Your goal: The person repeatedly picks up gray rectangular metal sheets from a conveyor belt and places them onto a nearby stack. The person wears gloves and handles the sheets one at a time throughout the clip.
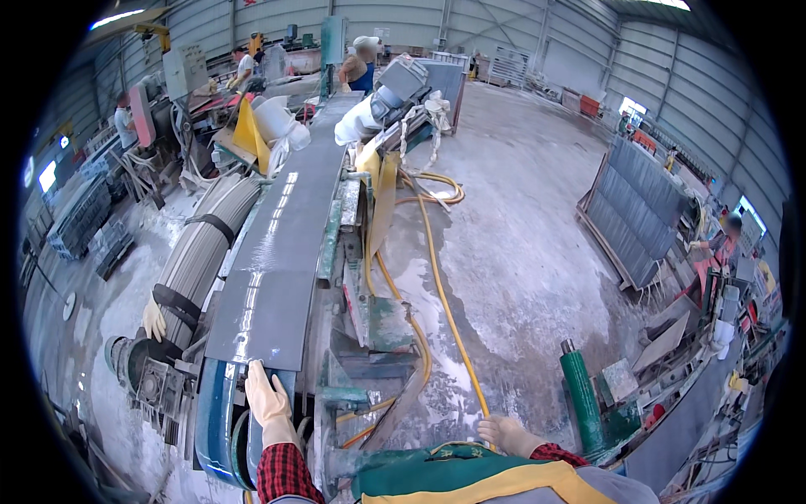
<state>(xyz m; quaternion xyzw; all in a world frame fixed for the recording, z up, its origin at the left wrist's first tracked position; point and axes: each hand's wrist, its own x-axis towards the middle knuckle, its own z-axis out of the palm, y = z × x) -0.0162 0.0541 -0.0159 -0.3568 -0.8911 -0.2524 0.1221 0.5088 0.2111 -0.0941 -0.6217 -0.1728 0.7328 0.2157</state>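
My left hand (270, 403), in a cream glove, lies with fingers stretched out at the near edge of a dark grey slab (260, 323). Its fingertips meet the slab's edge; the palm is over the blue conveyor belt (217, 420). Wet and shiny, the slab lies flat on the conveyor, and more grey slab surface (315, 176) stretches away behind it. Lower right, my right hand (508, 435) is beside my green and yellow apron (437, 479), fingers curled in. A yellow hose (445, 294) passes behind that hand; whether the fingers hold anything is hidden.
Left of the conveyor is a ribbed grey roller-like bundle (206, 244) with a loose glove (154, 319) on it. A motor unit (395, 92) overhangs the far conveyor. A green cylinder (581, 399) stands at right, near a rack of grey slabs (634, 210). A co-worker (361, 67) stands beyond.
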